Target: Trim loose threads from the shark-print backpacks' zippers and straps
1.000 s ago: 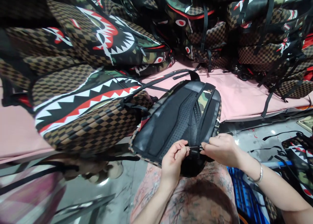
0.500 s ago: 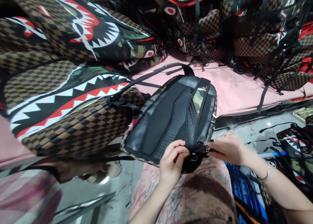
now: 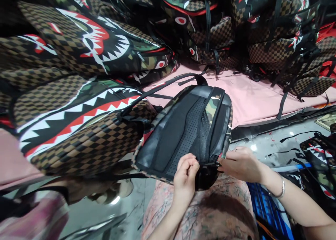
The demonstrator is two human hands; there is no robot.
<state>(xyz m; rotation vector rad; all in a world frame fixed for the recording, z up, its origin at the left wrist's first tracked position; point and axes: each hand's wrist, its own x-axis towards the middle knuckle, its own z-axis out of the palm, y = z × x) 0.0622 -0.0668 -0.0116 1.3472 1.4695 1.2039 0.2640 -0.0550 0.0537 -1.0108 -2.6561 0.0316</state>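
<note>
A black backpack with a padded, perforated back and checkered edges lies back side up, its lower end over my lap. One shoulder strap runs down to a dark buckle and webbing between my hands. My left hand is closed, thumb against curled fingers, at the left end of that webbing; the pinched part is mostly hidden. On the other side, my right hand pinches the webbing by the buckle at the bag's lower right corner.
Checkered shark-mouth backpacks are piled at the left. More bags stand along the back of the pink-covered table. Other bags and a blue item lie low on the right. Another person's checked clothing shows lower left.
My left hand has shifted slightly, its fingers curling tighter. My right hand has moved a little left and down, closer to the buckle. The view has shifted slightly.
</note>
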